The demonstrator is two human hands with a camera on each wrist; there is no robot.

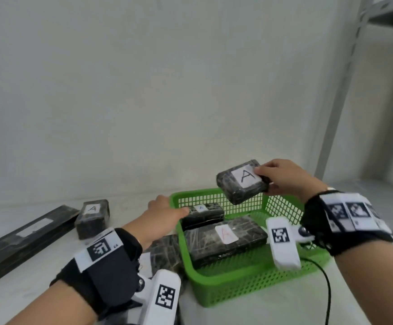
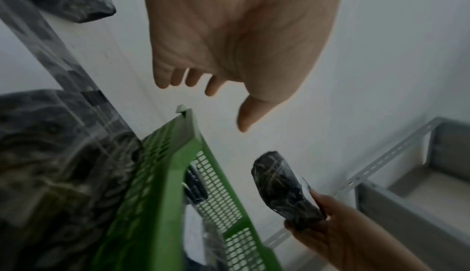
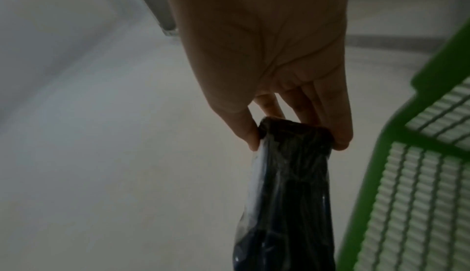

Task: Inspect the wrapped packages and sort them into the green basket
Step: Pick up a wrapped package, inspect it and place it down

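My right hand (image 1: 282, 177) pinches a small black wrapped package (image 1: 240, 184) by its end, thumb on its white "A" label, and holds it in the air over the far side of the green basket (image 1: 256, 285). The right wrist view shows that package (image 3: 287, 185) hanging from thumb and fingers (image 3: 340, 130). Two wrapped packages lie in the basket: a small one (image 1: 202, 214) and a larger one with a red "A" (image 1: 226, 240). My left hand (image 1: 165, 212) hovers at the basket's left rim, its fingers (image 2: 175, 78) relaxed and holding nothing.
On the white table left of the basket stand a small labelled package (image 1: 92, 218) and a long flat black package (image 1: 26, 238). Another wrapped package (image 1: 165, 252) lies against the basket's left wall. A black cable (image 1: 326, 289) trails at the right. A metal shelf post (image 1: 340, 95) rises at the far right.
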